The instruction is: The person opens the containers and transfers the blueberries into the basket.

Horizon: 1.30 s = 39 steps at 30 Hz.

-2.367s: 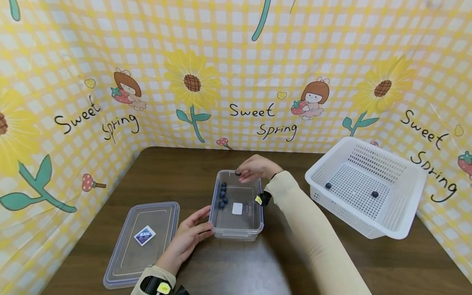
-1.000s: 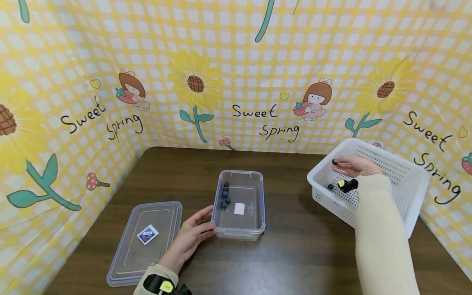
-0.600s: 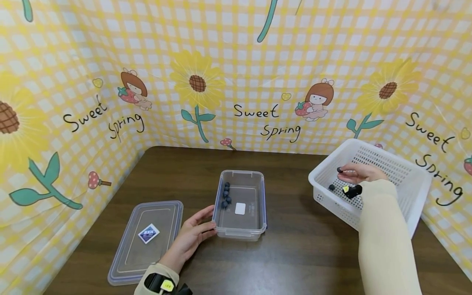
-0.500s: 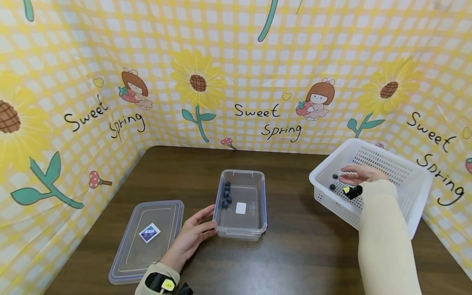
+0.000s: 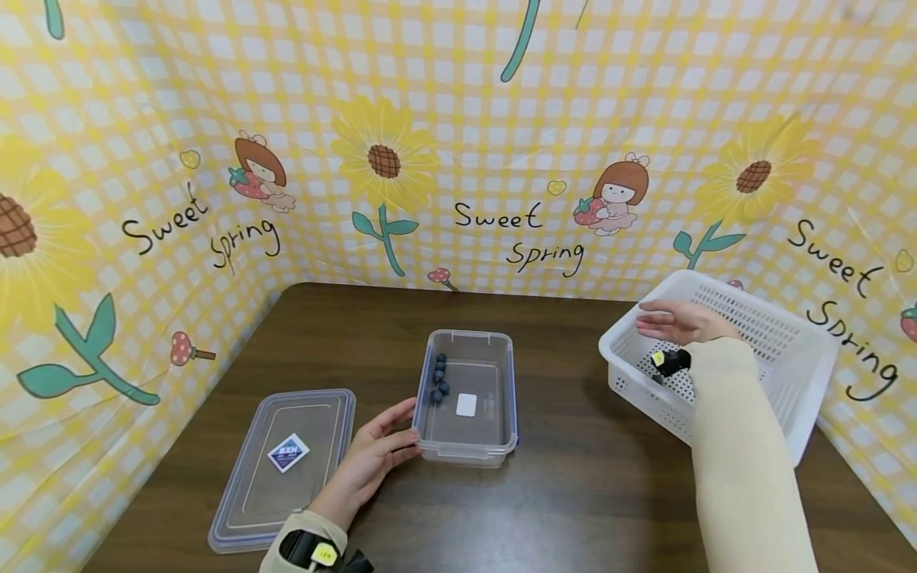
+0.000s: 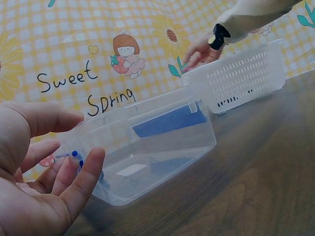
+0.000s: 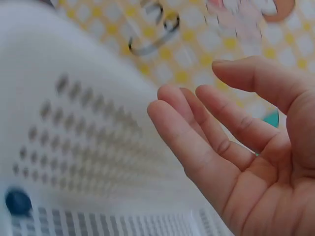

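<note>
- Head view: five dark berries (image 5: 436, 378) lie along the left wall of the clear container (image 5: 469, 450) at frame centre, so by my reading the moving of berries from container to white basket (image 5: 809, 382) at right is partly done. The left hand (image 5: 372, 460) rests with loose fingers against the container; the right hand (image 5: 677, 322) hovers flat and empty over the basket. A lid (image 5: 243, 493) lies lower left on the brown table (image 5: 573, 509), with yellow checked cloth behind.
- Left wrist view: the fingers touch the container's near corner.
- Right wrist view: empty palm; one berry (image 7: 18, 201) sits lower left in the basket.
</note>
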Each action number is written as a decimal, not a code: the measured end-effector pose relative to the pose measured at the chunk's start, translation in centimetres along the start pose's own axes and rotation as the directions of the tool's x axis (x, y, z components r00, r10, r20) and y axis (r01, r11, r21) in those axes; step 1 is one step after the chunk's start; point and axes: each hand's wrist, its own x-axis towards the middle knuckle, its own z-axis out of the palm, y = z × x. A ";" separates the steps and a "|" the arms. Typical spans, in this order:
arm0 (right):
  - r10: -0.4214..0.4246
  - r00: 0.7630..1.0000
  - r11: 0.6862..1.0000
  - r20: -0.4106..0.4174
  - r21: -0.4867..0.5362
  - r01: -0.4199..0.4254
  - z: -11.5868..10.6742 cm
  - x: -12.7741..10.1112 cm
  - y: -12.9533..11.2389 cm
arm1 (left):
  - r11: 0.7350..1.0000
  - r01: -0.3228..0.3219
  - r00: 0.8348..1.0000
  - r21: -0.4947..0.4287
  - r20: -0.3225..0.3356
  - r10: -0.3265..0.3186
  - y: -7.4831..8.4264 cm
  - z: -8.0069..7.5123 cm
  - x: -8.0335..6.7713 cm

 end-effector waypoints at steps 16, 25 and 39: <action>-0.105 0.988 0.953 0.116 -0.273 0.134 9.6 5.3 2.8 | 1.000 -0.004 1.000 0.008 -0.015 0.004 -0.4 0.0 0.0; -0.046 0.977 0.916 0.207 -0.381 0.124 15.4 8.1 5.4 | 1.000 -0.018 0.999 0.017 -0.030 0.019 -0.3 0.2 0.1; 0.067 0.968 0.851 0.241 -0.520 0.071 21.8 10.4 9.5 | 1.000 -0.007 0.999 0.030 -0.034 0.008 -0.3 0.1 0.3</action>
